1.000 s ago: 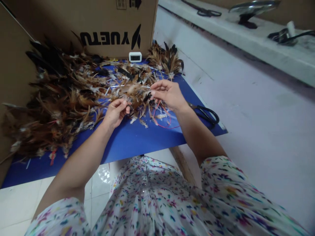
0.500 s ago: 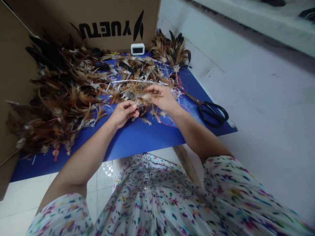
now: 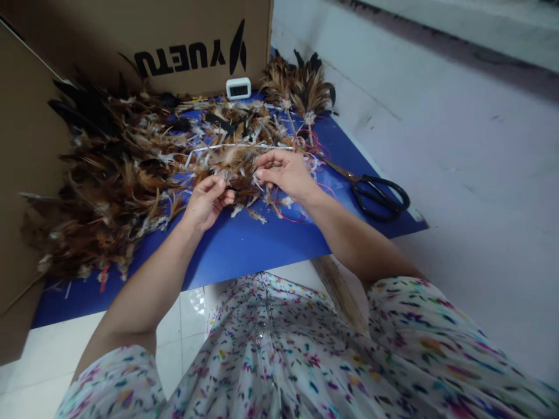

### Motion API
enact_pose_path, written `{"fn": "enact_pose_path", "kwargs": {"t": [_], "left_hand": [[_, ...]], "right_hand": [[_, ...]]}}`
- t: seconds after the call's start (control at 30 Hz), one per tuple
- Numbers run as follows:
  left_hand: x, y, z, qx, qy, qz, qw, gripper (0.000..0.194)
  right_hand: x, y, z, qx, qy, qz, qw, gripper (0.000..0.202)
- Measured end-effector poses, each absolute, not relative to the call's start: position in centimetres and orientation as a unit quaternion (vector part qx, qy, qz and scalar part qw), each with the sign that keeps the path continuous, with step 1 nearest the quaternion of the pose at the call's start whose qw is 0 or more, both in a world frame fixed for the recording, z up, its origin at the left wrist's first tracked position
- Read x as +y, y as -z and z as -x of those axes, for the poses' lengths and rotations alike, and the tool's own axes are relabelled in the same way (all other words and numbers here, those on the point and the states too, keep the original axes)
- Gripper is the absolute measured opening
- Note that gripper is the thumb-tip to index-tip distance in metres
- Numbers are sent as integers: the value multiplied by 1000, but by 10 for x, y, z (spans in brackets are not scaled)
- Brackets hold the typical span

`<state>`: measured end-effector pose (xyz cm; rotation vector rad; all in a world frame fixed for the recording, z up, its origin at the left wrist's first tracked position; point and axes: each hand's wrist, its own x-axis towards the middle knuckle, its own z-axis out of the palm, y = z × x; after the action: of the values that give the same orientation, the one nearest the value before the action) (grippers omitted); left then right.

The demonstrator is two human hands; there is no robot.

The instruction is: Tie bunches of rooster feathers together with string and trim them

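Observation:
My left hand point(image 3: 206, 201) is closed in a pinch at the near side of the loose feathers point(image 3: 236, 156); a pale, fluffy feather end shows at its thumb and fingertips. A short way to the right, my right hand point(image 3: 286, 174) also pinches, with thumb and forefinger closed on a small brown feather that has a whitish base. Brown feathers lie beneath and between both hands, so the fingertips are partly hidden. Thin pink string point(image 3: 301, 218) lies in loops beside my right wrist.
Black-handled scissors point(image 3: 379, 198) rest on the blue tabletop point(image 3: 244, 250) at the right. Big feather piles point(image 3: 100, 192) fill the left side. Feather bundles on sticks point(image 3: 305, 87) stand at the back right. A small white digital clock point(image 3: 238, 88) is by the cardboard box point(image 3: 192, 29).
My hands have drawn apart, the left one moving left and toward me. The tan feathers between the fingers have shifted down. The view has turned slightly.

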<state>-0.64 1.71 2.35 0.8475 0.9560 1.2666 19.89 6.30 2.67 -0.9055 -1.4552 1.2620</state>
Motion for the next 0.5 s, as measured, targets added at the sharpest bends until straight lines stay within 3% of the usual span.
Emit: {"fn": "enact_pose_path", "kwargs": {"t": [0.2,0.5], "left_hand": [[9,-13,-1,394,-467,-397,685,37],[7,-13,-4,382,-462,-405,690,45]], "right_hand": [[59,-20,-188,-669,-456,333,483,31],[51,-21,-186,-768,-355,337,413,7]]}}
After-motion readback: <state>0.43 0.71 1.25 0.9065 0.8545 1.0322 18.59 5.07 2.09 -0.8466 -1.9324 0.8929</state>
